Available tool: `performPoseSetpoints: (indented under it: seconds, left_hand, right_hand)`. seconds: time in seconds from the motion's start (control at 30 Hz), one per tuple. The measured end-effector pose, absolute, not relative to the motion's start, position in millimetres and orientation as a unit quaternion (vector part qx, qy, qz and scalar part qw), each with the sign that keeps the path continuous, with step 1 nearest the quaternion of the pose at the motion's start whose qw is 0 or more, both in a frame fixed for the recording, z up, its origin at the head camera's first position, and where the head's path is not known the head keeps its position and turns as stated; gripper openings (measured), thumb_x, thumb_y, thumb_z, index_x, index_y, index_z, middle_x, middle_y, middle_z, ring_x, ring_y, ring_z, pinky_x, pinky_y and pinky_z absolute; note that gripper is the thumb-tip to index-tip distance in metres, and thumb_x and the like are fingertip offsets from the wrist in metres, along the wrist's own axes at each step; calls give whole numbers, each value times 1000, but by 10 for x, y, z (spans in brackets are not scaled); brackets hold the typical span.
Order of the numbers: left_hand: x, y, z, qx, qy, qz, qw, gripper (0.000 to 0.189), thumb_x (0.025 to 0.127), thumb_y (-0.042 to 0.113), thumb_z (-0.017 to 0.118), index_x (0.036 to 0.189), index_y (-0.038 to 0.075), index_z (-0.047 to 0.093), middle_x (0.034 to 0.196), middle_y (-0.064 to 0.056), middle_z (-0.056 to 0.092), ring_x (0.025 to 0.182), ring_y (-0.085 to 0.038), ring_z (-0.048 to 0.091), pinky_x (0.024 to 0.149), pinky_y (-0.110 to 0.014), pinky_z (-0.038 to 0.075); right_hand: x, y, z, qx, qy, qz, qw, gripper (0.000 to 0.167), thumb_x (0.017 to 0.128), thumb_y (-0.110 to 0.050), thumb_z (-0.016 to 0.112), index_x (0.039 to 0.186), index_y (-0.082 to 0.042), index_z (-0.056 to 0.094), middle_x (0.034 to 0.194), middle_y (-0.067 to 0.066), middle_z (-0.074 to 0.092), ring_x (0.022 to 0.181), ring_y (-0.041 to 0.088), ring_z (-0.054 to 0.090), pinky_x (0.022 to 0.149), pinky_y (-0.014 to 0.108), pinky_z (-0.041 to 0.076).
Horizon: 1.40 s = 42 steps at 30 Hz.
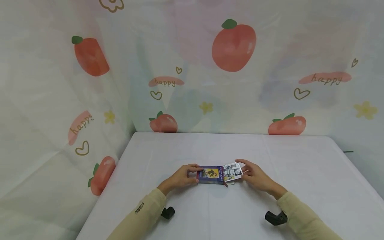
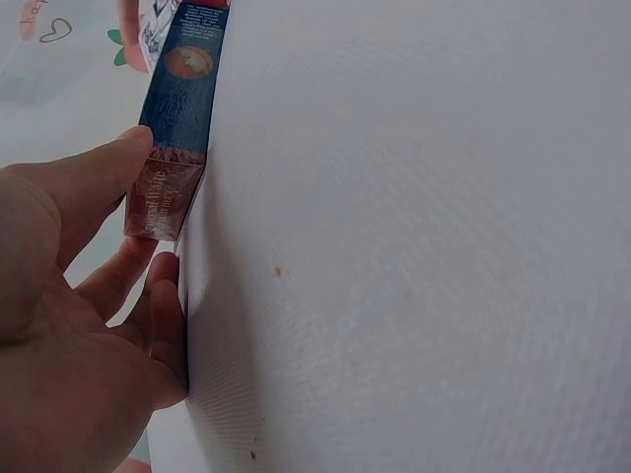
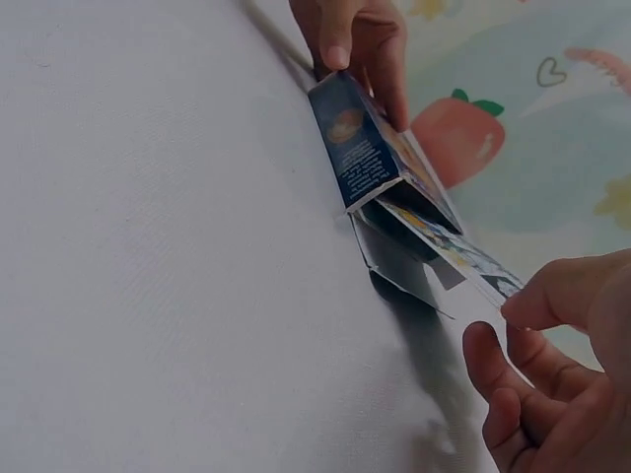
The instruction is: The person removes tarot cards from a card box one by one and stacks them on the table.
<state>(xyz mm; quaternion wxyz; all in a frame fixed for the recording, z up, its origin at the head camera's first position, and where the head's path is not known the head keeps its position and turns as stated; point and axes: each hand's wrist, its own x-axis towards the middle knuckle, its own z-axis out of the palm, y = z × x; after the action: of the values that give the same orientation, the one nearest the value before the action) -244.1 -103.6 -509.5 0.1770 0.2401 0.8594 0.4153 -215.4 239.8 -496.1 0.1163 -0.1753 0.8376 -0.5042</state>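
A dark blue card box (image 1: 210, 174) with a yellow picture on its top face lies flat on the table. My left hand (image 1: 180, 178) grips its left end; in the left wrist view the thumb (image 2: 133, 148) presses one side near the reddish end. At the right end the flap (image 3: 389, 261) hangs open. Several picture cards (image 1: 232, 171) stick partly out of that opening, tilted slightly upward. My right hand (image 1: 255, 175) pinches their outer end between thumb and fingers, as the right wrist view shows. How many cards are inside the box is hidden.
A white cloth covers the table (image 1: 210, 213). Fruit-patterned curtains (image 1: 192, 43) stand behind it and along the left side. Black wrist devices (image 1: 276, 218) show beneath both sleeves, close to the tabletop.
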Motion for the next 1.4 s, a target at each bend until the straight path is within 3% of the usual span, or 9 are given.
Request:
performPoseSetpoints:
  seconds: [0.23,0.47,0.63,0.87,1.07,1.17,1.23,1.3,1.4]
  left_hand:
    - [-2438,-1017,-5085,235,861,416,175,49,92,13,74,140,14,62,154,-13,50,146,-34,42,104,-45,49]
    - [-2429,-1021,-5097,236,859,419,175,50,93,14,74,141,13,61,154,-14,49,146,-35,41,109,-50,47]
    - [-2431,-1030,-5113,242,857,421,174,50,93,14,73,142,11,60,154,-15,49,146,-35,42,109,-51,47]
    - [-2437,-1024,-5128,236,856,424,176,50,94,16,73,142,12,60,154,-15,49,147,-36,40,112,-52,45]
    - [-2443,-1026,-5147,236,856,425,176,49,94,17,73,142,13,60,154,-15,49,148,-36,40,115,-53,43]
    - [-2445,-1026,-5152,230,857,426,178,49,94,17,73,141,14,61,154,-14,49,148,-36,39,115,-53,42]
    - [-2446,-1027,-5153,226,857,426,179,49,94,17,73,141,15,61,154,-14,49,148,-36,39,116,-53,42]
    - [-2449,-1029,-5154,225,858,425,179,49,94,17,73,141,15,61,155,-14,49,149,-36,39,116,-53,42]
    - [-2453,-1033,-5154,227,860,421,178,50,94,17,73,142,16,60,155,-13,49,149,-35,39,116,-53,42]
  right_hand:
    - [-2131,2474,-4849,-121,857,-497,65,65,91,12,45,154,-2,36,117,26,57,92,21,57,68,25,52]
    - [-2133,2616,-4723,-64,862,-503,4,65,92,11,37,156,-3,35,115,28,53,75,14,58,59,22,44]
    - [-2130,2731,-4670,-39,866,-499,-4,63,96,6,36,157,-8,37,135,31,48,76,10,47,54,23,37]
    - [-2126,2867,-4698,-40,879,-474,-13,52,98,4,42,149,-3,48,148,31,47,90,3,56,70,19,43]
    - [-2128,2976,-4743,-42,878,-477,-3,45,100,2,40,142,2,53,148,32,45,61,2,41,50,22,36]
    - [-2153,3040,-4755,-40,890,-454,11,45,100,1,38,142,1,54,150,32,45,74,10,51,56,19,38]
    - [-2173,3078,-4759,-40,898,-438,24,46,100,2,37,142,1,54,151,32,44,100,22,57,70,22,44]
    - [-2192,3113,-4766,-37,905,-422,38,46,99,1,39,143,1,54,151,33,43,123,34,49,87,31,48]
    - [-2230,3169,-4787,-34,908,-414,53,46,98,2,42,142,3,53,151,34,42,126,44,45,97,47,47]
